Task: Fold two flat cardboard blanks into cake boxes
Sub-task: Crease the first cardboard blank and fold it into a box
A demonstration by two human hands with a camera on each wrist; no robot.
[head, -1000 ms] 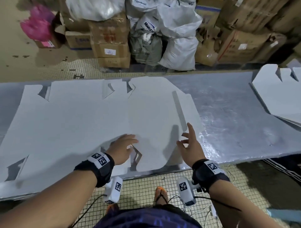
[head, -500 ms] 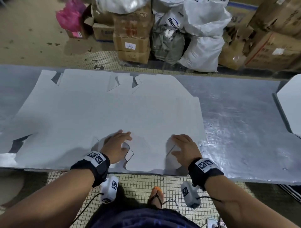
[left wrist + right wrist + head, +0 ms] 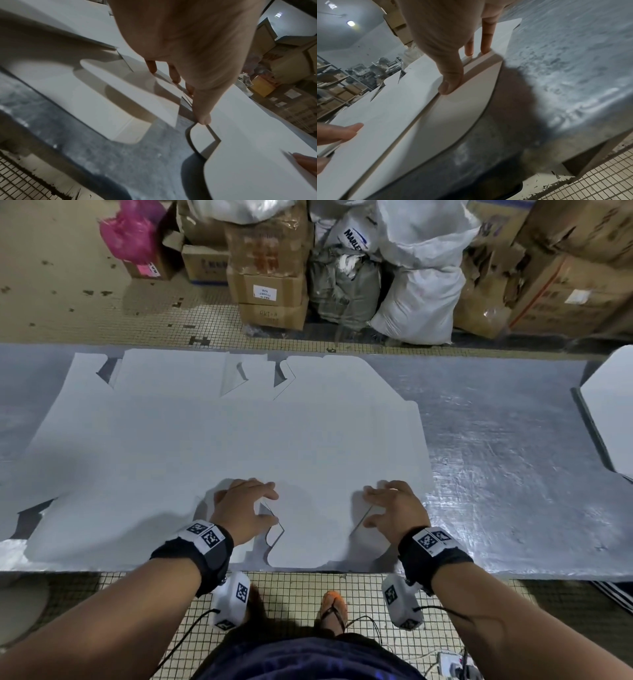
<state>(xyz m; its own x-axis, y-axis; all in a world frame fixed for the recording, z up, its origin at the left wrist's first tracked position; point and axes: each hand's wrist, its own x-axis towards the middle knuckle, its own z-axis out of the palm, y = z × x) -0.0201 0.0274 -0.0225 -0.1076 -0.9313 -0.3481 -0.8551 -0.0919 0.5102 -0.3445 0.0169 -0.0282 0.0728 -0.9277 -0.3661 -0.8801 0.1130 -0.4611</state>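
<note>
A big white cardboard blank (image 3: 239, 440) lies flat on the silver table (image 3: 496, 457), its cut tabs along the far and near edges. My left hand (image 3: 253, 505) presses on it near the front edge, fingers spread, thumb (image 3: 204, 119) at the edge of a notch. My right hand (image 3: 387, 506) presses flat-fingered on the front right flap (image 3: 471, 97), thumb (image 3: 448, 83) on the crease line. Neither hand curls round the card. A second white blank (image 3: 613, 412) lies at the table's far right, partly cut off by the frame.
Behind the table, stacked cardboard boxes (image 3: 270, 289), white sacks (image 3: 421, 299) and a pink bag (image 3: 133, 231) stand on the tiled floor. My foot in an orange sandal (image 3: 334, 609) is below the table's front edge. Bare silver surface lies between the two blanks.
My right hand, lifted with fingers in the air a second ago, has come down on the front right flap. The left hand has stayed by the notch. The blank's right part now lies flat.
</note>
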